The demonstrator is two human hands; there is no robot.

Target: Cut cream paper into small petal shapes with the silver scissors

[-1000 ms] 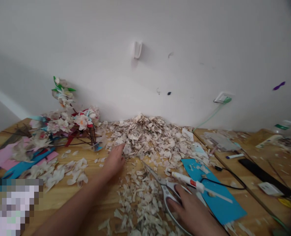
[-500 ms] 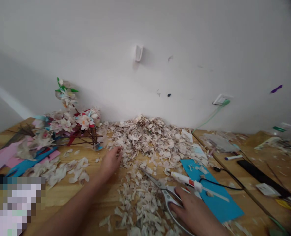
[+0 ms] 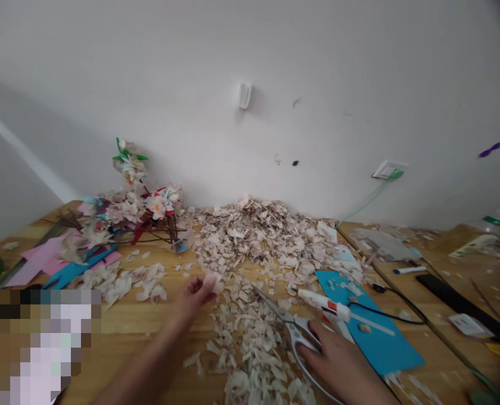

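Observation:
My left hand point(image 3: 192, 298) hovers just above the wooden table point(image 3: 148, 320) with its fingertips pinched on a small pale petal piece point(image 3: 212, 279), near the front edge of a big heap of cream scraps point(image 3: 258, 233). My right hand point(image 3: 338, 365) rests low at the right, fingers through the white handles of silver scissors point(image 3: 289, 326) lying among loose scraps, blades pointing up-left. A white glue gun point(image 3: 329, 305) lies beside it on a blue sheet point(image 3: 380, 349).
Paper flowers on stems point(image 3: 144, 208) and pink and blue sheets point(image 3: 51, 259) lie at the left, with a small pile of petals point(image 3: 127, 281). A black cable point(image 3: 393, 309), a marker point(image 3: 410, 270) and a black strip point(image 3: 456, 301) lie at the right. A white wall stands behind.
My left hand drew back from the heap toward me and now pinches a small petal piece. My right hand stayed on the scissors. The view shifted slightly left.

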